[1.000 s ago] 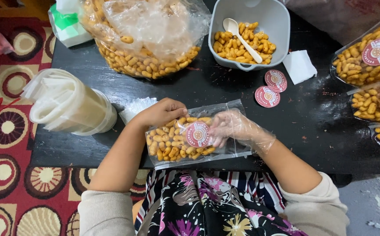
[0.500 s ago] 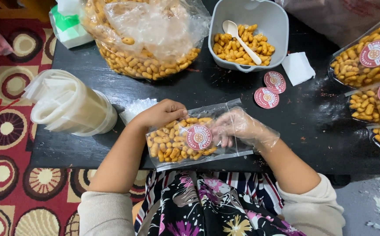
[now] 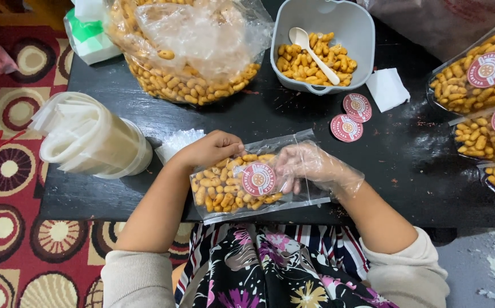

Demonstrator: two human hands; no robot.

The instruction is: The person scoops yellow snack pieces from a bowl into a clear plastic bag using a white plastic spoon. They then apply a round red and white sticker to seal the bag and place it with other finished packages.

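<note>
A small clear bag of golden snack sticks (image 3: 224,191) lies flat at the near edge of the black table (image 3: 418,165), with a round red sticker (image 3: 258,179) on its front. My bare left hand (image 3: 208,149) rests on the bag's upper left edge, fingers curled over it. My right hand (image 3: 310,168), in a loose clear plastic glove, presses on the bag's right part, beside the sticker.
Two loose red stickers (image 3: 351,117) lie right of centre. A grey bowl (image 3: 347,23) with snacks and a white spoon stands at the back, a large open snack bag (image 3: 196,51) to its left, a roll of empty bags (image 3: 88,140) at left, filled labelled bags (image 3: 481,80) at right.
Both hands stay on the small bag. The gloved right hand has shifted slightly over the bag's right part; the bag itself has hardly moved.
</note>
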